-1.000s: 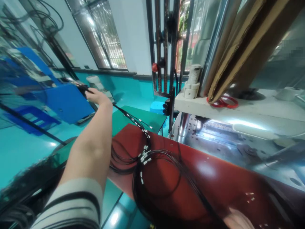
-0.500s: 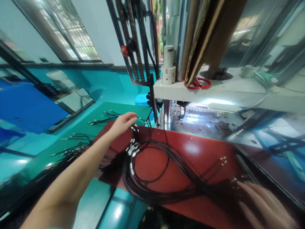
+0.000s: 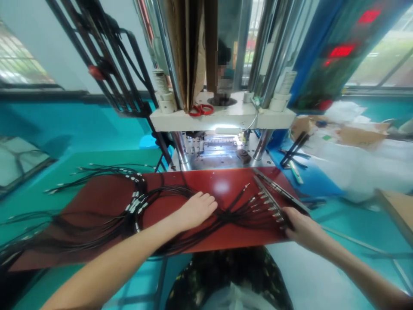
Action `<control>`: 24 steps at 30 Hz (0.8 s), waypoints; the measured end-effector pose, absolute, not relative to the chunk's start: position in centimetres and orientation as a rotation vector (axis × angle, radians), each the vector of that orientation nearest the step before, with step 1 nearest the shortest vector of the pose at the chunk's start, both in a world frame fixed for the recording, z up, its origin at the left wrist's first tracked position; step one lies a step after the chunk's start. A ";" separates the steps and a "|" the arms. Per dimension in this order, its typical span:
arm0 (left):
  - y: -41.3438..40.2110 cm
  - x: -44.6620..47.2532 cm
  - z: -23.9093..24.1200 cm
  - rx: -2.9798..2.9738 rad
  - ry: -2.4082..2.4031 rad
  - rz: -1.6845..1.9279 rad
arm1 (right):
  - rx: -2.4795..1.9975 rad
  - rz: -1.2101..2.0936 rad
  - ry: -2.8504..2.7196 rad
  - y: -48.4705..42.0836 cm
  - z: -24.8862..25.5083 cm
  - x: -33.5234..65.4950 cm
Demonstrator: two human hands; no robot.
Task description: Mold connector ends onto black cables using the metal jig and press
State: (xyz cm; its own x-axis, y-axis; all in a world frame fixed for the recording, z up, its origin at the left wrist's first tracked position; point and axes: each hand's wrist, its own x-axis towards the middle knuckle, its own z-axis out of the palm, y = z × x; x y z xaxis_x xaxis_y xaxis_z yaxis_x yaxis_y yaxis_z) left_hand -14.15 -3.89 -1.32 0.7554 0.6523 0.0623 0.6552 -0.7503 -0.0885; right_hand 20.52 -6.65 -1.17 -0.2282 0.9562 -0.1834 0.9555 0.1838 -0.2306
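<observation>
A bundle of black cables [image 3: 180, 189] with metal ends is looped across the red-brown board [image 3: 222, 175]. Just above its middle is my left hand [image 3: 198, 210], fingers curled together; whatever lies under them is hidden. My right hand [image 3: 300, 227] grips the near end of a narrow metal bar [image 3: 269, 197]. Cable tips [image 3: 254, 200] are lined up along the bar's left edge, fanning in from the bundle. Beside it, to the right, lies a second dark metal rail [image 3: 284, 191].
Behind the board stands a press [image 3: 222, 118] with steel columns and a lit metal bed [image 3: 219, 150]. Red-handled scissors [image 3: 201, 110] rest on its plate. More cables spread left over a green table [image 3: 97, 159]. White bags [image 3: 358, 159] lie at right. A person is partly visible behind the press.
My view has swung right. My left hand has left the cables' far left side and is now over the bundle's middle. My right hand has come to the metal bar and closed on it.
</observation>
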 end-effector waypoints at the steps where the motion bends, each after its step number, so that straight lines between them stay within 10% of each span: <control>1: -3.9 -14.0 -1.4 -2.833 -1.053 -0.043 | -1.955 0.487 -2.423 -6.5 -0.7 20.6; 8: -4.1 -13.0 -0.7 -2.812 -1.038 -0.054 | -2.087 0.873 -2.168 -4.6 1.7 21.5; 24: -2.2 -12.5 1.1 -2.642 -1.427 -0.123 | -1.679 0.325 -2.194 13.3 4.3 12.2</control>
